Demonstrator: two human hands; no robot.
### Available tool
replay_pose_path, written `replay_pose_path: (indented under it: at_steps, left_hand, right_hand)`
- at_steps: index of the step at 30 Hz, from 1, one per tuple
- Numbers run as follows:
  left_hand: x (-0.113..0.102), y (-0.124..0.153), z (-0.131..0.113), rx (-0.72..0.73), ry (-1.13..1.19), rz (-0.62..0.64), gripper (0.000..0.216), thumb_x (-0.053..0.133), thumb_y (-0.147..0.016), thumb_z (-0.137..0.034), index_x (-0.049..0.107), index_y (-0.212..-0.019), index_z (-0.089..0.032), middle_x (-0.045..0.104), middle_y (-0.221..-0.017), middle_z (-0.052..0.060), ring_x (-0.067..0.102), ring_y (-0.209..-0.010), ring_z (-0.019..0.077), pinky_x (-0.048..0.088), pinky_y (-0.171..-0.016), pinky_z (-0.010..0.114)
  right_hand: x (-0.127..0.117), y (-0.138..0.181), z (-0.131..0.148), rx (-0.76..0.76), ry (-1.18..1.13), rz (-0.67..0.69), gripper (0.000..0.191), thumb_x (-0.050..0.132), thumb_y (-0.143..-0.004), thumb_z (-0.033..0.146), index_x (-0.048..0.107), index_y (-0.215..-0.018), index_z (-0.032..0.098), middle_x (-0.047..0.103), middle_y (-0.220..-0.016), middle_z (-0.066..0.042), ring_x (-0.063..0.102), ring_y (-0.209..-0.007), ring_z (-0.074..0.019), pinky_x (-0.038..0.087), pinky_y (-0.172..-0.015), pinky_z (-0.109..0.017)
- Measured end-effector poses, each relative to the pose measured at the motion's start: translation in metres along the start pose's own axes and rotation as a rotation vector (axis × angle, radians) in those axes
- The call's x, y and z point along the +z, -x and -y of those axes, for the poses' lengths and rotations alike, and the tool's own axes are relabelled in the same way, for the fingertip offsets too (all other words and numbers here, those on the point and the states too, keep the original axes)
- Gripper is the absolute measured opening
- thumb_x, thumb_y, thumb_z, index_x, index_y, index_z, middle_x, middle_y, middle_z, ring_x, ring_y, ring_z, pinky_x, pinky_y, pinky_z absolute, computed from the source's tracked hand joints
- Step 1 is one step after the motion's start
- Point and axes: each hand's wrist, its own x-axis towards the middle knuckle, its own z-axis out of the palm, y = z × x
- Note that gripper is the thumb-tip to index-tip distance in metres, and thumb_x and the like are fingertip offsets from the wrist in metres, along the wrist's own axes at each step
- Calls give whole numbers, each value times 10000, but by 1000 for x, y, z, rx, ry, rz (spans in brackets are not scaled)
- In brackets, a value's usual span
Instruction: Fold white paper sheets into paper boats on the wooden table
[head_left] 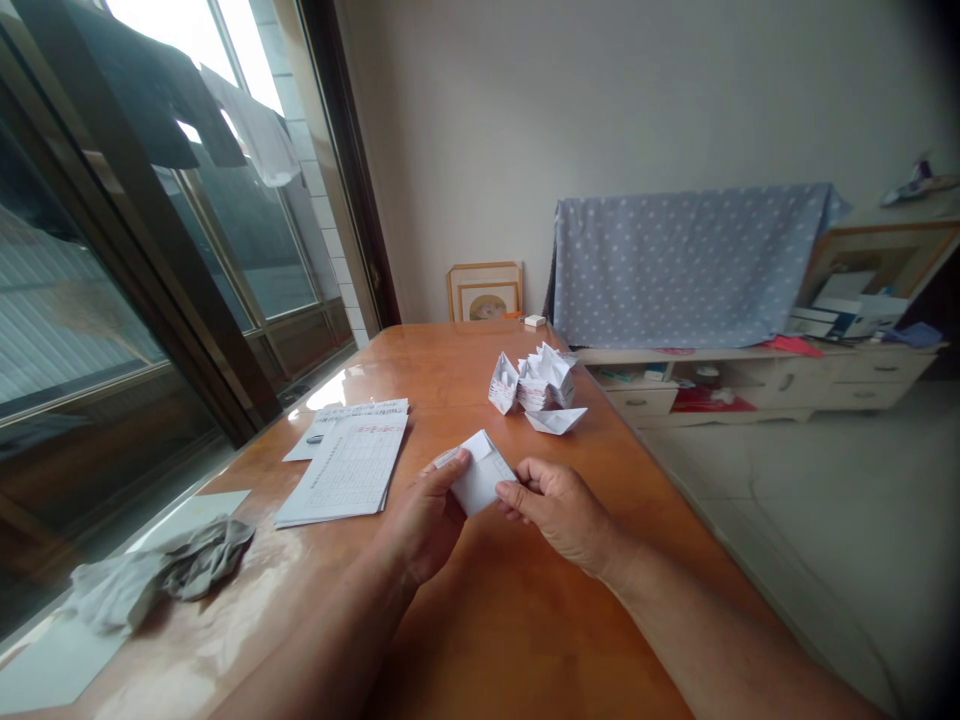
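Note:
Both of my hands hold one small folded piece of white paper [481, 472] just above the wooden table [510, 620]. My left hand [421, 518] pinches its left edge with the thumb on top. My right hand [559, 510] grips its right lower corner with the fingertips. Beyond the paper, a cluster of finished folded paper shapes [536, 382] stands on the table, with a flat paper boat [556, 420] lying in front of it.
A stack of printed sheets [346, 462] lies to the left of my hands. A crumpled grey cloth [161, 572] rests on white paper near the window. A low cabinet under a dotted blue cloth [686, 265] stands at the right.

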Motion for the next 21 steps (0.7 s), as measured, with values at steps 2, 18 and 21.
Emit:
replay_pose_path:
  at_steps: [2,18,21]
  left_hand:
    - [-1,-1,1,0,14,-14,232,685,-883,-350,670,-964,-133,680,-884,72,631,-810,197,496,-810,332]
    - [-4,0,7,49,-119,4,269,702,-873,-398,685,-941,-138,676,-863,58,604,-789,168,464,-744,277]
    - [-3,3,9,38,-217,33,290,697,-874,-423,693,-931,-139,658,-823,52,578,-753,154,440,-706,258]
  right_hand:
    - [0,-1,-2,-11,10,0,257,629,-919,418,636,-862,168,679,-796,-19,613,-737,-153,483,-699,-282]
    - [-3,0,6,6,-58,-37,313,690,-872,475,622,-917,172,681,-887,-31,610,-807,-159,469,-725,-276]
    - [-3,-1,6,-31,-100,-106,343,710,-855,477,620,-1012,185,675,-983,-42,611,-912,-185,475,-798,-297]
